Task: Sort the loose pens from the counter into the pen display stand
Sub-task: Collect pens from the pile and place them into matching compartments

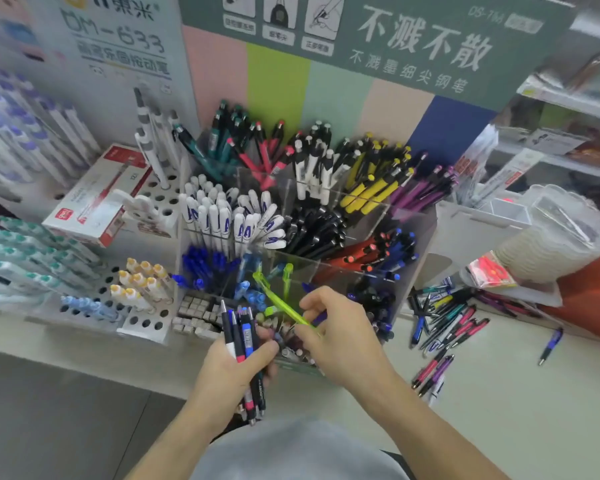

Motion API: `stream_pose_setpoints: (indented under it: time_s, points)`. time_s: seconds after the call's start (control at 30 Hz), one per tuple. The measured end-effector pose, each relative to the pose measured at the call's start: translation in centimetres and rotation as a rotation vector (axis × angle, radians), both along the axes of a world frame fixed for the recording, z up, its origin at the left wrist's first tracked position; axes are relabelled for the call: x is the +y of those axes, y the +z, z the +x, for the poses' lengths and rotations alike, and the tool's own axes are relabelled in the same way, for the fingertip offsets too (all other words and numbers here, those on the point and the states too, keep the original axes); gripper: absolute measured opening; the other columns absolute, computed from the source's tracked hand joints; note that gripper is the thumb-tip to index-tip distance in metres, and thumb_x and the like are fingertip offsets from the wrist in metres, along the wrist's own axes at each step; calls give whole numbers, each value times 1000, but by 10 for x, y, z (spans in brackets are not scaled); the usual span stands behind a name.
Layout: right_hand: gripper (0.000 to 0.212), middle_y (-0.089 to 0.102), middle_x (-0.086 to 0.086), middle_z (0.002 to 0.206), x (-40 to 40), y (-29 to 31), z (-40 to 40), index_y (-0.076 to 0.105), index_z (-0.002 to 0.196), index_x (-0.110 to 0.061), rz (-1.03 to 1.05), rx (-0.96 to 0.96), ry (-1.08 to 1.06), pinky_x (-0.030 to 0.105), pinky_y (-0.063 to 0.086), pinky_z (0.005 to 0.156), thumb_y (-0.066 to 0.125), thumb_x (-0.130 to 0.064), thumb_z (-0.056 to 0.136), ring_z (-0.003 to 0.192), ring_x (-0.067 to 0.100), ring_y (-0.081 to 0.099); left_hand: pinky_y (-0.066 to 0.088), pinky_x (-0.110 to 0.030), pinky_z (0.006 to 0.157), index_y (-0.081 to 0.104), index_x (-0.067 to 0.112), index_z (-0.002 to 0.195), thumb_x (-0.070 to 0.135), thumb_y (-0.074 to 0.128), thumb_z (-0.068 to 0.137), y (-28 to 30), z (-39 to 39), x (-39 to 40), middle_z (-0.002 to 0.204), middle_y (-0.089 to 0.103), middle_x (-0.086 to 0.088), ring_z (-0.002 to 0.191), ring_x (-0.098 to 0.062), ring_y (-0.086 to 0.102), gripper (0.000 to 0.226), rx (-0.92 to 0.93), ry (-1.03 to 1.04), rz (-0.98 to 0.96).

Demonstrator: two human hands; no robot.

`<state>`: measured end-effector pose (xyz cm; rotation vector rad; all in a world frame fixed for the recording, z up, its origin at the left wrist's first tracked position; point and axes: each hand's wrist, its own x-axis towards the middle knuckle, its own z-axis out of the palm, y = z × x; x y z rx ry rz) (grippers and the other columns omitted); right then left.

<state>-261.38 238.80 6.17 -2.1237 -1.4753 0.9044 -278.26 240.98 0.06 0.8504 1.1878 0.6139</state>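
A clear acrylic pen display stand (411, 223) sits on the counter, its compartments packed with pens sorted by colour. My left hand (238, 367) grips a bundle of several pens (243, 336), black, blue and pink, in front of the stand. My right hand (340, 336) pinches a translucent lime-green pen (279, 299), whose far end points up-left over the stand's front middle compartment. A purple pen end also shows at my right fingers. A pile of loose pens (444, 323) lies on the counter to the right of the stand.
A single blue pen (550, 344) lies further right. A white perforated rack (142, 299) with pens and a red-and-white box (94, 199) stand to the left. Stacked plastic cups (548, 244) and an orange object (589, 299) sit at the right.
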Motion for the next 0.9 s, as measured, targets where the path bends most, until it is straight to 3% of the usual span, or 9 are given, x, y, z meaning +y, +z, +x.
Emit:
stream_pose_setpoints:
  time_s: [0.1,0.17,0.23,0.33,0.43,0.57,0.7,0.77,0.9]
  points:
    - [11,52,-10,98,6,3,0,70,99,-26,79,-197,-19,27,45,77,67,-17,94,85,13,55,56,-37,61,71,6,89,12,78,84,-15,3,7,70,72,-15,65,-31,68,11,167,26,55]
    - [28,42,-6,104,14,16,3,72,114,-27,-50,-261,47,27,43,76,59,-9,97,86,19,53,59,-41,65,70,8,86,11,79,83,-19,4,9,69,73,-12,68,-30,71,11,254,20,109]
    - [45,47,-4,114,19,32,5,64,130,-28,-163,-294,150,29,45,81,55,-2,95,99,22,57,59,-45,66,70,8,85,9,78,83,-19,5,10,66,72,-11,64,-28,70,9,279,-1,145]
    - [27,68,-6,104,22,49,9,63,114,-28,-69,-371,90,34,54,81,64,-13,92,93,20,65,57,-36,59,70,6,87,2,76,84,-16,2,11,66,72,-10,57,-20,67,8,199,14,112]
    - [3,66,-8,92,26,50,8,70,95,-24,138,-351,24,30,51,79,71,-25,93,83,14,63,55,-26,54,69,3,91,-5,74,83,-13,-6,12,73,75,-8,55,-20,65,12,115,50,99]
    - [27,70,-3,109,28,20,-3,56,125,-17,213,-134,68,35,54,82,63,-16,99,91,18,68,55,-30,57,70,3,91,-2,74,84,-11,-20,12,70,70,-13,56,-25,63,10,58,12,152]
    - [21,70,0,92,24,-22,-4,64,104,-8,525,-168,31,31,57,70,78,-15,89,74,14,65,49,-35,52,59,1,110,20,79,81,-5,-25,11,69,62,-20,56,-28,55,40,-107,-24,3]
    - [15,70,7,101,24,-36,-4,72,100,-2,658,-178,57,25,56,80,78,-10,89,85,14,66,47,-34,49,55,-3,110,30,78,69,1,-22,11,72,59,-19,55,-28,54,58,-245,-29,-105]
    - [23,69,11,120,21,-44,-6,73,117,-1,681,-277,134,28,50,100,65,-5,96,108,26,64,55,-39,57,54,-2,119,16,68,81,14,-18,6,86,61,-20,65,-30,61,44,-478,-88,-225]
